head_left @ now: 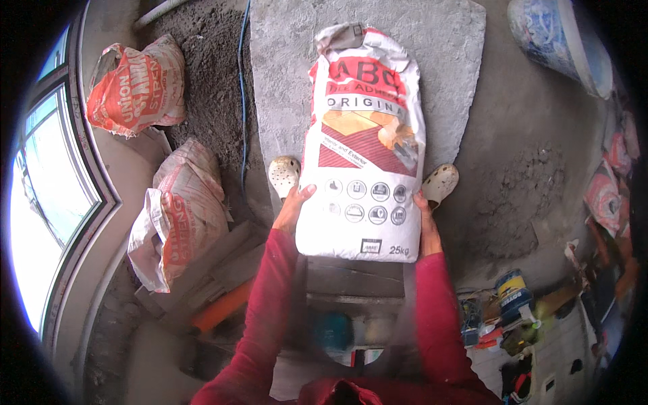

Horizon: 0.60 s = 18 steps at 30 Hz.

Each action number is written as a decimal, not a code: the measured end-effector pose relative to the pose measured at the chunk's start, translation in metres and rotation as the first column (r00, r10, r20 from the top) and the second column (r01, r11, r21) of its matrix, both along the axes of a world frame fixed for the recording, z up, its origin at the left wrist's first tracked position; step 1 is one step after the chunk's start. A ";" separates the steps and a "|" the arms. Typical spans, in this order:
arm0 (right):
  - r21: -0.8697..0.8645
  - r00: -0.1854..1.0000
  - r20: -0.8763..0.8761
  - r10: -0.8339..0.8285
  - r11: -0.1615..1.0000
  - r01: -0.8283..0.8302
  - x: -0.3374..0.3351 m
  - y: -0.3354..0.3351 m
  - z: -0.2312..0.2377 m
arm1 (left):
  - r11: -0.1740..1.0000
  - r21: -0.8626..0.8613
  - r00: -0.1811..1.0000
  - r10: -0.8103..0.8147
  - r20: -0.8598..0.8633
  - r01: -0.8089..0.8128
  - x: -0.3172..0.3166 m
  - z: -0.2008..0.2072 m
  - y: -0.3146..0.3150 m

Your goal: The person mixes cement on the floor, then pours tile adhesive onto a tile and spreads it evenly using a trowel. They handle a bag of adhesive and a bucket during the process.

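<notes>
A large white and red bag of tile adhesive (pixel 361 172) lies lengthwise in front of me, its crumpled top end pointing away. My left hand (pixel 291 208) grips its left side near the bottom end, thumb on the front face. On the opposite side my right hand (pixel 428 223) holds the lower right edge, with most of its fingers hidden behind the bag. Beneath and beyond the bag is a rough grey slab (pixel 283 81). My feet in pale clogs (pixel 284 174) show on either side of the bag.
Two opened red and white sacks (pixel 142 88) stand at the left beside dark sandy mortar (pixel 206 74). A blue cable (pixel 243 101) runs along the slab's left edge. At the far right lies a white and blue bucket (pixel 560 44). Cans and tools (pixel 514 297) clutter the lower right.
</notes>
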State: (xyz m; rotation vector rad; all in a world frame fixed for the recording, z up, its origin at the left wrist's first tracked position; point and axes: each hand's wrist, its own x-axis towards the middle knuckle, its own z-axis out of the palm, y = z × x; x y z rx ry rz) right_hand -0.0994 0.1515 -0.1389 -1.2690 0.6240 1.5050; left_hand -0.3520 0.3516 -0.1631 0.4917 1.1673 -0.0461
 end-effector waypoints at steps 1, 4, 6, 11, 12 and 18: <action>0.076 0.999 0.051 -0.003 0.997 -0.001 0.001 -0.001 0.008 | 0.998 0.064 1.000 0.000 0.029 -0.002 -0.002 0.004 -0.003; -0.048 0.943 0.239 0.230 0.973 -0.225 0.012 0.000 0.017 | 0.903 -0.293 0.949 0.311 -0.059 -0.314 -0.001 0.012 -0.015; 0.032 0.906 0.354 0.233 0.965 -0.260 0.022 0.003 0.010 | 0.932 -0.199 0.948 0.316 0.045 -0.302 0.006 0.011 -0.016; 0.017 0.988 0.113 0.103 0.994 -0.106 0.029 -0.002 -0.014 | 0.997 -0.057 0.998 0.058 0.012 -0.057 0.027 0.013 0.005; 0.005 0.990 0.131 0.057 0.998 -0.058 0.027 -0.004 -0.016 | 1.000 -0.012 1.000 0.021 -0.010 -0.021 0.030 0.014 0.008; -0.129 0.995 -0.088 -0.047 0.991 0.035 0.023 0.012 -0.021 | 0.973 -0.195 0.993 0.120 -0.017 -0.121 0.045 0.004 0.023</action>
